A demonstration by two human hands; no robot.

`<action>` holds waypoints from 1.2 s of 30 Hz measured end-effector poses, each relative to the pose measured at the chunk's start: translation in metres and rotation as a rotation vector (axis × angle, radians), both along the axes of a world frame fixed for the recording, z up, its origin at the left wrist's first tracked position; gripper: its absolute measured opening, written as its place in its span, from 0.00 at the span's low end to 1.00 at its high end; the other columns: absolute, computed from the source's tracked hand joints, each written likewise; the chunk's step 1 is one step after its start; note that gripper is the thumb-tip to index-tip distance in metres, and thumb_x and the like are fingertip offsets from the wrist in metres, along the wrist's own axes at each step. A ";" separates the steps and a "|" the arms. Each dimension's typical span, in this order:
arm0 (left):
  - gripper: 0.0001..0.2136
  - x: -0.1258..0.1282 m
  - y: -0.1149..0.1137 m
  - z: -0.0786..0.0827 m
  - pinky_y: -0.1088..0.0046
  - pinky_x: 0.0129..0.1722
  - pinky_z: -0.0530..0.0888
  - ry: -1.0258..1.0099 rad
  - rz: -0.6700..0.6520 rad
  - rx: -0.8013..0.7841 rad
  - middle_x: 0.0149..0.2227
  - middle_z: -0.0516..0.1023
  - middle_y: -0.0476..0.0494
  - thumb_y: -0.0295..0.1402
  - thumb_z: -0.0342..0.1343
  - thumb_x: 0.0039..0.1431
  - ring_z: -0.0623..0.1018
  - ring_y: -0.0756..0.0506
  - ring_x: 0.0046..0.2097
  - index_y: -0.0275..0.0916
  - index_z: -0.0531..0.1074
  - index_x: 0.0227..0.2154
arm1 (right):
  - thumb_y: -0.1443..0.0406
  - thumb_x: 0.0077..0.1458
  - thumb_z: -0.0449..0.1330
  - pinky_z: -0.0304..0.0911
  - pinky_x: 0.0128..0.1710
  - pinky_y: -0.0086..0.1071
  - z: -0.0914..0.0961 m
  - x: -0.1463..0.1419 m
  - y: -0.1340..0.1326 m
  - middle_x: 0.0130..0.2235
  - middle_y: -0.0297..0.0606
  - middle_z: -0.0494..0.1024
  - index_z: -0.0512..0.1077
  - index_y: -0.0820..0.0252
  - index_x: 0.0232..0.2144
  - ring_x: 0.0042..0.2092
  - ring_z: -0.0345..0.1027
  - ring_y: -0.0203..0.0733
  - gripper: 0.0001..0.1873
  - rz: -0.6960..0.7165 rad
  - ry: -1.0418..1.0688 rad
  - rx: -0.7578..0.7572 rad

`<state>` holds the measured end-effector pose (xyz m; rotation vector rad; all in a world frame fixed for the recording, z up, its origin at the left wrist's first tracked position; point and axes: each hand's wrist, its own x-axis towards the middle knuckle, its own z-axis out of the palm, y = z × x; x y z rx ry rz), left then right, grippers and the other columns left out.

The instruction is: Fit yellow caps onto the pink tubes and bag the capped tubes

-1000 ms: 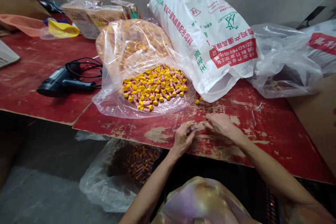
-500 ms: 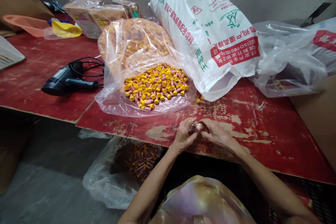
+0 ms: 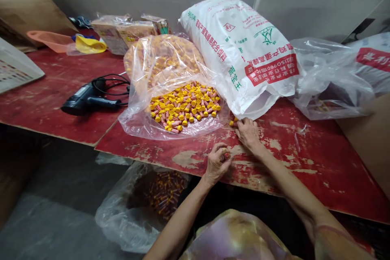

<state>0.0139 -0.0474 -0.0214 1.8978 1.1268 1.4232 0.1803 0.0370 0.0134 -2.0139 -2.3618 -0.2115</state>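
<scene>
My left hand [image 3: 217, 162] is closed near the table's front edge, fingers curled round a small reddish tube [image 3: 226, 156] that is mostly hidden. Farther forward, my right hand [image 3: 248, 134] rests at the mouth of a big white printed sack [image 3: 243, 48]. Its fingers are bent down and drawn together; whatever is under the fingertips cannot be made out. Just left of them lie a few small yellow-capped pieces [image 3: 232, 122]. Behind my left hand, a clear plastic bag [image 3: 137, 124] spills a heap of small red-patterned tubes with yellow caps [image 3: 185, 105].
A dark heat gun [image 3: 83, 97] with a coiled cord lies left on the worn red table [image 3: 76, 130]. Boxes [image 3: 134, 32], an orange scoop [image 3: 50, 40] and a yellow item [image 3: 89, 44] stand behind. Below the edge is a plastic-lined container [image 3: 115, 211] of tubes. More plastic bags [image 3: 332, 77] sit right.
My hands were together over a small item; now they are apart. My right hand has moved forward to the sack's mouth, while my left stays near the edge. The view has shifted slightly.
</scene>
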 end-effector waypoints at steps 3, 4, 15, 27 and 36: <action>0.04 0.000 0.001 0.001 0.72 0.38 0.74 -0.002 -0.008 0.018 0.37 0.73 0.43 0.26 0.58 0.51 0.75 0.47 0.40 0.38 0.69 0.30 | 0.63 0.59 0.52 0.49 0.42 0.39 -0.001 0.001 0.002 0.44 0.52 0.70 0.68 0.65 0.44 0.45 0.59 0.51 0.13 0.031 -0.055 -0.025; 0.04 0.001 0.002 0.001 0.72 0.38 0.74 -0.003 -0.005 0.022 0.36 0.73 0.43 0.26 0.57 0.51 0.75 0.48 0.39 0.38 0.69 0.30 | 0.63 0.60 0.51 0.49 0.42 0.38 0.000 0.003 0.001 0.44 0.51 0.70 0.68 0.64 0.45 0.45 0.60 0.51 0.14 0.046 -0.059 -0.043; 0.20 0.001 0.001 -0.009 0.72 0.38 0.75 0.073 0.028 -0.002 0.37 0.73 0.44 0.26 0.54 0.53 0.75 0.49 0.36 0.39 0.66 0.50 | 0.62 0.60 0.49 0.52 0.33 0.30 0.017 0.012 -0.031 0.35 0.43 0.72 0.69 0.62 0.36 0.35 0.64 0.41 0.12 0.300 0.020 -0.337; 0.30 0.002 0.008 -0.011 0.61 0.52 0.72 0.178 -0.075 0.108 0.54 0.70 0.37 0.24 0.52 0.51 0.71 0.42 0.55 0.40 0.57 0.60 | 0.71 0.48 0.50 0.56 0.31 0.27 0.016 0.003 -0.058 0.31 0.34 0.68 0.63 0.61 0.33 0.31 0.59 0.36 0.08 0.465 0.732 -0.500; 0.21 0.000 0.003 -0.007 0.68 0.44 0.74 0.036 0.062 -0.026 0.43 0.72 0.42 0.25 0.58 0.49 0.75 0.46 0.44 0.41 0.69 0.48 | 0.69 0.58 0.46 0.54 0.48 0.41 -0.002 0.024 0.005 0.52 0.55 0.66 0.65 0.69 0.51 0.50 0.57 0.52 0.20 0.118 0.150 0.004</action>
